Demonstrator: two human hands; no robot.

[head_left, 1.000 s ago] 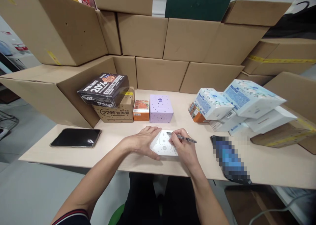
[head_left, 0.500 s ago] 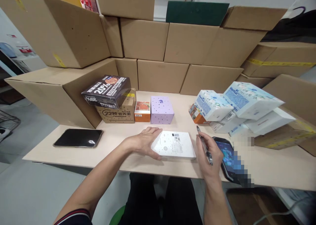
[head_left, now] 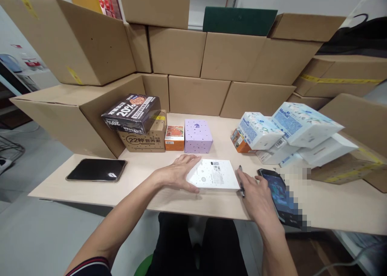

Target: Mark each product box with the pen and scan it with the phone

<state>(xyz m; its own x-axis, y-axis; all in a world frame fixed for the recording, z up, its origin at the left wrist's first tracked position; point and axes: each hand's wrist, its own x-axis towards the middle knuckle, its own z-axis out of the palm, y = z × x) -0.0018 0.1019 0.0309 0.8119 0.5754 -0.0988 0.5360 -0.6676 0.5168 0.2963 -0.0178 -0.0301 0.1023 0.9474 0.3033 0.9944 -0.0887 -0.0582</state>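
Observation:
A flat white box (head_left: 215,174) with small dark specks and a printed label sits near the front of the table. My left hand (head_left: 178,173) grips its left end, thumb along the near edge and fingers at the far corner. Just right of the box, my right hand (head_left: 256,193) is low over the table, palm down, with its fingers closed on a pen (head_left: 241,183). The pen points away from me, and part of it is hidden by the fingers. Beside that hand lies a dark device with a lit screen (head_left: 276,191), partly blurred out.
A black phone (head_left: 96,170) lies at left. Behind the white box stand a purple box (head_left: 198,135), an orange box (head_left: 174,138) and a brown carton (head_left: 145,142) under a black box (head_left: 131,111). Tissue packs (head_left: 305,124) are piled at right. Large cartons (head_left: 198,95) wall the back.
My right hand has turned palm down and come lower with the pen, from upright beside the box to near the tabletop. My left hand keeps its grip on the white box.

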